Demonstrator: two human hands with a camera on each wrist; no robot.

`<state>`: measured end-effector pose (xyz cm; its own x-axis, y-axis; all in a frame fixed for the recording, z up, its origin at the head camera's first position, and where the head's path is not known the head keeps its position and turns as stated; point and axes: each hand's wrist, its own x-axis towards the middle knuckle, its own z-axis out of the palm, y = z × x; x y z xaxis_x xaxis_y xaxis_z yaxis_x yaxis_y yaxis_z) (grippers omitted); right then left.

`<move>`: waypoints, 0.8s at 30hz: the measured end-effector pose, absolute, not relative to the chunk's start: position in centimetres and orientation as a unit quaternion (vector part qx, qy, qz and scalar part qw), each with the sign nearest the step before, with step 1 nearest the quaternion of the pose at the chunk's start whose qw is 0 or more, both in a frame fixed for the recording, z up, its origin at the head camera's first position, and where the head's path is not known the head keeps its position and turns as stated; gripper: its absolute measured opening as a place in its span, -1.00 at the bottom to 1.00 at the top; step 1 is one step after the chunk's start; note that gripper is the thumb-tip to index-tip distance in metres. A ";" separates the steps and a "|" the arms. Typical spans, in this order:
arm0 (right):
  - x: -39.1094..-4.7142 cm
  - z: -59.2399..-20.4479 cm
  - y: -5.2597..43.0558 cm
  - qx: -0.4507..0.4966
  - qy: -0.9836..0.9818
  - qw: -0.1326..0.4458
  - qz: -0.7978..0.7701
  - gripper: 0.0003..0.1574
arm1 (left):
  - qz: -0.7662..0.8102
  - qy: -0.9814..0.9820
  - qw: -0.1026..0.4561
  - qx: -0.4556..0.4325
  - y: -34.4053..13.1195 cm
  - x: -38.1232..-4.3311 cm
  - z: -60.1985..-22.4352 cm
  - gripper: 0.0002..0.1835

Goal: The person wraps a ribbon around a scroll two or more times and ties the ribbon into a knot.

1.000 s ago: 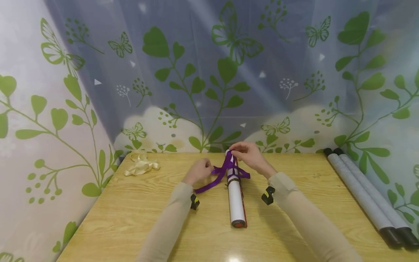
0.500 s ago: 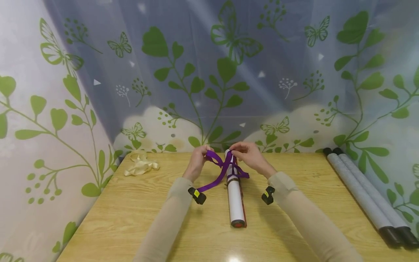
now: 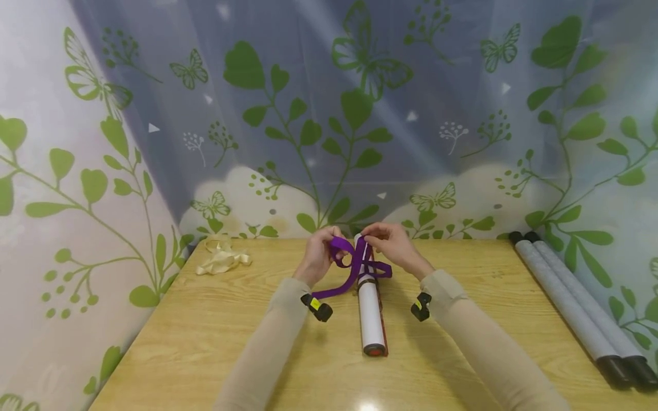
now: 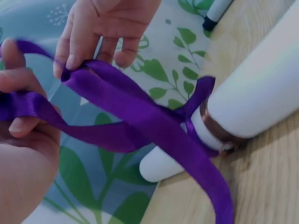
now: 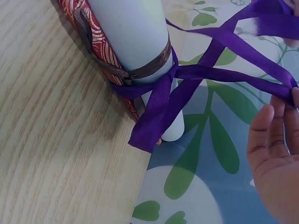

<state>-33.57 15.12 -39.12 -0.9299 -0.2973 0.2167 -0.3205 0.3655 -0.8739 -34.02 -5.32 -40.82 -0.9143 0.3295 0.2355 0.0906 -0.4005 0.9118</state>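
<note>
A white scroll-like roll point(image 3: 371, 319) with a dark end cap lies lengthwise on the table. Purple ribbon point(image 3: 354, 274) is tied round its far part, beside a thin brown cord point(image 5: 152, 65). Left of the roll's far end, my left hand point(image 3: 319, 254) holds a looped stretch of that ribbon between its fingers. My right hand point(image 3: 394, 245), just right of the far end, pinches a raised loop between thumb and fingertips; the left wrist view shows this fold clearly. One ribbon tail hangs toward my left wrist, while a short cut end sticks out on the roll's right side.
Crumpled cream ribbon point(image 3: 221, 260) sits at the table's back left. Two grey rolls point(image 3: 581, 308) with black ends lie along the right edge. Red patterned fabric point(image 5: 105, 46) runs along the white roll's side. A leaf-printed cloth point(image 3: 319, 142) hangs right behind the wooden table point(image 3: 205, 342).
My left hand has risen from beside the roll, drawing a ribbon strand up into a loop, then shifted slightly right toward the roll. The right hand has stayed in place with its pinch.
</note>
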 end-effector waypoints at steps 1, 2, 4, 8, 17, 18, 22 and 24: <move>-33.6 -39.1 15.1 0.187 -0.827 0.011 0.530 -0.69 | 0.816 0.540 0.077 0.192 -5.3 -34.0 -40.9 -0.68; -33.6 -39.1 15.1 0.187 -0.828 0.010 0.528 -0.69 | 0.818 0.537 0.080 0.192 -5.3 -34.0 -40.9 -0.68; -33.6 -39.0 15.0 0.187 -0.829 0.009 0.527 -0.68 | 0.813 0.541 0.087 0.196 -5.2 -33.9 -40.9 -0.69; -33.6 -39.0 15.1 0.180 -0.835 0.015 0.520 -0.71 | 0.760 0.600 0.109 0.224 -5.0 -33.6 -40.9 -0.72; -33.7 -39.0 15.3 0.192 -0.835 0.022 0.515 -0.72 | 0.483 0.820 0.039 0.305 -3.5 -32.4 -40.6 -0.82; -33.8 -39.0 15.3 0.193 -0.836 0.022 0.513 -0.72 | 0.456 0.833 0.029 0.313 -3.2 -32.3 -40.7 -0.83; -33.8 -39.0 15.4 0.196 -0.833 0.022 0.517 -0.72 | 0.396 0.850 0.016 0.346 -2.3 -32.0 -40.9 -0.80; -33.8 -38.9 15.4 0.196 -0.831 0.020 0.520 -0.72 | 0.384 0.851 0.021 0.357 -1.9 -31.9 -40.9 -0.78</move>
<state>-33.78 15.36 -38.95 -0.9225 -0.3044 0.2372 -0.3463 0.3817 -0.8570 -31.88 -1.94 -40.91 -0.7439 0.6241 0.2391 0.5920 0.4492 0.6691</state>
